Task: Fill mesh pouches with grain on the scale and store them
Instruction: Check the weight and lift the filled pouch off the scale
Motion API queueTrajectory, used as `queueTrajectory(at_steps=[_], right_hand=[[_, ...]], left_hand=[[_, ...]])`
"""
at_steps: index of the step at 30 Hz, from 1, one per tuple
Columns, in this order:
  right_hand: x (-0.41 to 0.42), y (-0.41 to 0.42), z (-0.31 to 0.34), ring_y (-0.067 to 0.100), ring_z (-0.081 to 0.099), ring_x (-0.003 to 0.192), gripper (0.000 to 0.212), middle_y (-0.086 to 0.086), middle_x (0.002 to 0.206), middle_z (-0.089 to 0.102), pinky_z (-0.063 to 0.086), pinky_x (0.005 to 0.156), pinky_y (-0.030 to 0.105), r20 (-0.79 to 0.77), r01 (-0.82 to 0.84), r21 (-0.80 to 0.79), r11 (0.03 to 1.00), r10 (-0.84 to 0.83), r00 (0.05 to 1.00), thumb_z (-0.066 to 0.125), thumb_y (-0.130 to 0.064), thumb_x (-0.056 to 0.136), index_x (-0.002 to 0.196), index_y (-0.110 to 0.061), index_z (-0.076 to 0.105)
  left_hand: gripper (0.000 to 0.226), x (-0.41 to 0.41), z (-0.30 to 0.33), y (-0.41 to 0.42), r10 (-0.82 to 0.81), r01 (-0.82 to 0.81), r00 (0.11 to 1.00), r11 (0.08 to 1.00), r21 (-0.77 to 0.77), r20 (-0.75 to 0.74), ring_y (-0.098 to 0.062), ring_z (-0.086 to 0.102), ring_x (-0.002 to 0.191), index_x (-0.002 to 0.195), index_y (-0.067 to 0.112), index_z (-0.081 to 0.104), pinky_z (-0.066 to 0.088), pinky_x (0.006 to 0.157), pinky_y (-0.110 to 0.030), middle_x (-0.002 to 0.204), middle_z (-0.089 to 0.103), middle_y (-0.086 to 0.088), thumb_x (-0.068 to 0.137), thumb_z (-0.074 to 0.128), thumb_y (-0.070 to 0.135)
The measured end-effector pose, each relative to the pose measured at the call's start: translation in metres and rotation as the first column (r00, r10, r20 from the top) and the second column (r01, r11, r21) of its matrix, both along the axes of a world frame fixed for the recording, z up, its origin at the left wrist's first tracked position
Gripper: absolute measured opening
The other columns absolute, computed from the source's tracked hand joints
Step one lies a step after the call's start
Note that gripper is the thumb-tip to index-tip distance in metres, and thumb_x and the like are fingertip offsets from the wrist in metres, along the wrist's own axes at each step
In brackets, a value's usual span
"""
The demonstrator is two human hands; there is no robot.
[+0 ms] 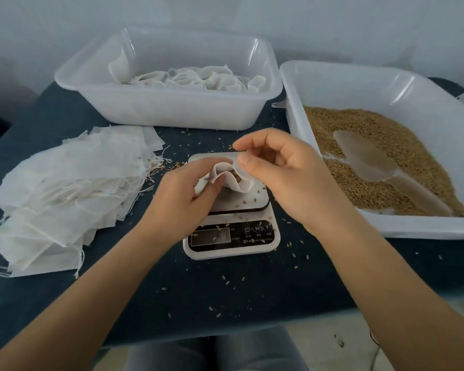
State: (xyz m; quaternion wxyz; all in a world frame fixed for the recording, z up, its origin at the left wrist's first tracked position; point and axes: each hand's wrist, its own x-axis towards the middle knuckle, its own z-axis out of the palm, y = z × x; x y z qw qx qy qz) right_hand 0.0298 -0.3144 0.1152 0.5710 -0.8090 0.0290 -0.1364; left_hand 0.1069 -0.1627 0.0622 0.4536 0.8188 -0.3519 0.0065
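- Pouch [235,180] on scale [231,210], mid-table, grain inside, mouth up.
- Left hand [188,194] gripping its left edge; right hand [281,170] pinching right rim.
- Storage bin [169,103] toward far edge, beyond both hands.

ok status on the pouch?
Left hand and right hand pinching the mesh pouch open over scale. Grain inside. Scoop parked in grain tray.

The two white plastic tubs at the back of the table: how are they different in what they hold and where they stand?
The left tub holds white pouches; the right tub holds brown grain and a clear scoop. The left tub stands behind the scale; the right tub stands beside it, nearer the person. Both are translucent white and rectangular.
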Motion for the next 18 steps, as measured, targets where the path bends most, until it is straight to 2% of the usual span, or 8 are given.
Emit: queueTrajectory(at_steps=[4,6,9,11,13,15,18], right_hand=[[-0.003,0.000,-0.004,-0.003,0.059,0.085,0.015,-0.016,0.089,0.064,0.048,0.082,0.018,-0.047,0.006,-0.021,1.000,-0.007,0.999,0.060,-0.021,0.091,0.092,-0.036,0.064],[-0.005,0.000,-0.010,-0.006,0.057,0.085,0.015,-0.019,0.091,0.063,0.044,0.082,0.018,-0.059,0.008,-0.025,1.000,-0.009,0.998,0.056,-0.025,0.093,0.093,-0.038,0.063],[-0.007,-0.001,-0.018,-0.011,0.054,0.094,0.021,-0.023,0.099,0.061,0.040,0.082,0.011,-0.068,-0.043,-0.002,0.999,0.043,0.997,0.051,-0.025,0.091,0.098,-0.042,0.061],[-0.008,-0.003,-0.022,-0.013,0.051,0.102,0.036,-0.025,0.105,0.059,0.040,0.081,0.004,-0.061,-0.092,-0.003,0.996,0.092,0.994,0.047,-0.018,0.080,0.102,-0.045,0.058],[-0.007,-0.005,-0.027,-0.014,0.050,0.106,0.043,-0.025,0.109,0.056,0.040,0.085,0.004,-0.045,-0.097,-0.058,0.994,0.094,0.995,0.049,-0.012,0.077,0.107,-0.043,0.054],[-0.005,-0.007,-0.029,-0.010,0.052,0.107,0.037,-0.023,0.109,0.057,0.042,0.090,0.008,-0.003,-0.056,-0.115,0.992,0.056,0.998,0.059,-0.011,0.084,0.107,-0.040,0.056],[-0.001,-0.012,-0.038,-0.005,0.057,0.096,0.023,-0.018,0.098,0.062,0.049,0.082,0.015,0.015,0.014,-0.100,0.995,-0.013,1.000,0.064,-0.015,0.088,0.090,-0.038,0.060]], left_hand=[[0.025,0.003,-0.003,0.000,0.034,-0.035,0.999,0.999,-0.038,-0.020,0.008,0.055,0.082,0.113,0.032,0.062,0.035,0.069,-0.007,0.094,0.064,0.025,0.096,0.050,0.018],[0.029,0.002,-0.003,0.000,0.030,-0.030,1.000,0.999,-0.045,-0.011,0.009,0.055,0.082,0.115,0.035,0.060,0.035,0.069,-0.005,0.090,0.061,0.031,0.097,0.048,0.016],[0.032,0.000,-0.002,0.001,0.017,-0.017,1.000,0.998,-0.065,-0.003,0.010,0.056,0.092,0.114,0.044,0.056,0.037,0.074,-0.002,0.099,0.061,0.032,0.097,0.045,0.018],[0.028,-0.001,-0.002,0.001,0.018,-0.020,1.000,0.997,-0.074,-0.019,0.012,0.055,0.097,0.114,0.043,0.056,0.036,0.076,-0.001,0.106,0.060,0.032,0.098,0.044,0.024],[0.025,0.000,-0.002,0.001,0.015,-0.016,1.000,0.998,-0.064,-0.024,0.012,0.054,0.099,0.115,0.041,0.057,0.037,0.078,-0.001,0.108,0.059,0.032,0.097,0.042,0.031],[0.024,-0.001,0.004,0.005,0.002,-0.002,1.000,0.998,-0.070,0.008,0.014,0.053,0.099,0.112,0.044,0.056,0.036,0.078,0.000,0.106,0.057,0.038,0.097,0.040,0.034],[0.025,0.000,0.002,0.005,-0.018,0.018,1.000,0.998,-0.061,-0.001,0.020,0.050,0.096,0.111,0.051,0.050,0.034,0.077,0.003,0.100,0.053,0.046,0.097,0.039,0.034]])
